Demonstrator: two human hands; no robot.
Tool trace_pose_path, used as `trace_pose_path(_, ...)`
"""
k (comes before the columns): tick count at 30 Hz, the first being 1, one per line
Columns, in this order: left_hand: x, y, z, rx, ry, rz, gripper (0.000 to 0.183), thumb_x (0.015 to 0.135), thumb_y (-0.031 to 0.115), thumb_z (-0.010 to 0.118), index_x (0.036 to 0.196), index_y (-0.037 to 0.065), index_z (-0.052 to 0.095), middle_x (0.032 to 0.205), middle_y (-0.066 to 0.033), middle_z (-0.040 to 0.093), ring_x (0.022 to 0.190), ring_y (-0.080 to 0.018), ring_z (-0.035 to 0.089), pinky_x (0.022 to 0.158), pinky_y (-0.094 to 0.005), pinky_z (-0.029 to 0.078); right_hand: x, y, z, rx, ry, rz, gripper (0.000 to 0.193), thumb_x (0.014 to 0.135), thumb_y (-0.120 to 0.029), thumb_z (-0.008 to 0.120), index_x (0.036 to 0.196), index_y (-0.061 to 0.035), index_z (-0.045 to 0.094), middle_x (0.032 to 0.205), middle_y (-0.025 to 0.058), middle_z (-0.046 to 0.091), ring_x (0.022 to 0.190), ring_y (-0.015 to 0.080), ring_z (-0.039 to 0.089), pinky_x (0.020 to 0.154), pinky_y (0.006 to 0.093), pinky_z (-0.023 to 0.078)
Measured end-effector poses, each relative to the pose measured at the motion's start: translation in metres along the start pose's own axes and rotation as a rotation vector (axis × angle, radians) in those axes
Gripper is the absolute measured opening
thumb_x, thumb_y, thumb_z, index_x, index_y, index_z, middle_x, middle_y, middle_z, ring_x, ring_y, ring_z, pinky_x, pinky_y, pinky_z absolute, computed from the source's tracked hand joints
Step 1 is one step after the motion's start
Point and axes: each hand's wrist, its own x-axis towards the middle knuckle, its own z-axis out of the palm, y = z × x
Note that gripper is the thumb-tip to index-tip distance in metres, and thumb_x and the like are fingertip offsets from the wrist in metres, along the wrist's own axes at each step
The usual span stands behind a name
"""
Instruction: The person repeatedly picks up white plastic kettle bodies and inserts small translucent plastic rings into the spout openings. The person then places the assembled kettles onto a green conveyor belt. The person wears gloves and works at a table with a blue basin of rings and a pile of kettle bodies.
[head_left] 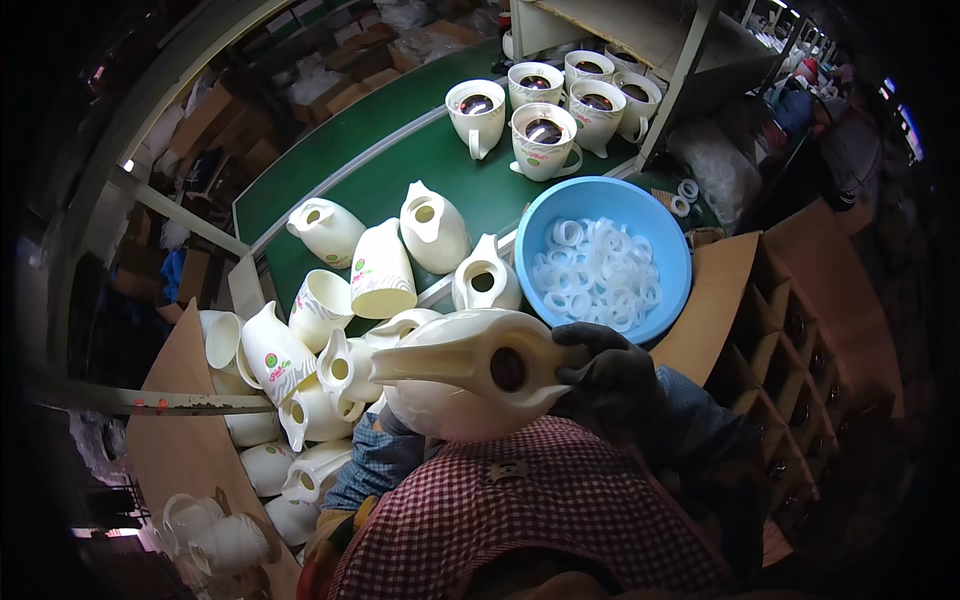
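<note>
A cream plastic jug body (450, 405) is held up in front of my chest, its long tapered part pointing left and a round dark hole facing up. My right hand (612, 378), in a dark glove, is closed on the jug's right end. My left hand (393, 420) reaches in below the jug's left side; its fingers are hidden behind the jug. Just beyond stands a light blue basin (678, 250) of translucent white plastic rings (600, 275). Left of it, several similar cream jug bodies (383, 270) stand or lie on the green table.
More jug bodies (275, 465) are heaped in an open cardboard box (170, 400) at left. At the far right of the green table (390, 165) stand several upright jugs (543, 145) with dark round insides. A divided carton (775, 400) is at right. Metal posts (690, 70) frame the table.
</note>
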Motion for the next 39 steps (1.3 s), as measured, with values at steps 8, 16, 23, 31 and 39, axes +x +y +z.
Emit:
trace_pose_path(8,-0.051,0.021,-0.041,-0.544,0.189,0.050,0.065,0.098,0.031,0.066,0.151,0.003,0.041,0.150,-0.0161,0.051,0.134,-0.0306,0.054,0.110,-0.0465,0.046,0.007,0.021,-0.011,0.013,0.003,-0.032,0.016,0.087,0.002,0.077,0.089,-0.0044,0.062,0.144,0.0265,0.053,0.134,0.0404,0.055,0.104,0.0464,0.054)
trace_pose_path(16,0.072,0.166,-0.135,0.443,0.229,0.379,0.048,0.091,0.018,0.079,0.131,0.000,0.061,0.133,-0.0105,0.064,0.121,-0.0235,0.062,0.102,-0.0381,0.051,0.022,0.018,-0.034,-0.354,0.141,0.158,0.037,0.092,0.005,0.064,0.129,0.0052,0.063,0.143,0.0252,0.054,0.139,0.0360,0.050,0.114,0.0432,0.043)
trace_pose_path(23,0.304,0.169,-0.212,1.773,0.269,0.335,0.034,0.079,0.011,0.080,0.111,0.004,0.074,0.151,-0.0157,0.043,0.139,-0.0369,0.043,0.116,-0.0386,0.039,0.036,0.031,-0.029,-0.458,-0.130,0.031,0.027,0.088,0.002,0.067,0.114,0.0043,0.067,0.124,0.0215,0.067,0.113,0.0379,0.068,0.096,0.0447,0.057)
trace_pose_path(31,0.392,0.107,-0.219,1.961,0.115,-0.100,0.065,0.080,0.001,0.076,0.142,0.011,0.060,0.164,-0.0113,0.031,0.151,-0.0353,0.029,0.128,-0.0387,0.024,0.042,0.039,-0.025,-0.299,-0.083,0.281,0.033,0.089,-0.002,0.069,0.121,0.0013,0.065,0.129,0.0246,0.065,0.114,0.0357,0.068,0.097,0.0434,0.055)
trace_pose_path(39,0.406,0.127,-0.212,1.587,0.173,-0.115,0.059,0.083,0.013,0.059,0.141,0.017,0.059,0.138,-0.0208,0.061,0.134,-0.0400,0.053,0.114,-0.0421,0.042,0.036,0.029,-0.024,-0.350,-0.080,0.209,0.033,0.089,-0.014,0.074,0.118,0.0000,0.069,0.130,0.0195,0.066,0.115,0.0345,0.067,0.099,0.0444,0.054)
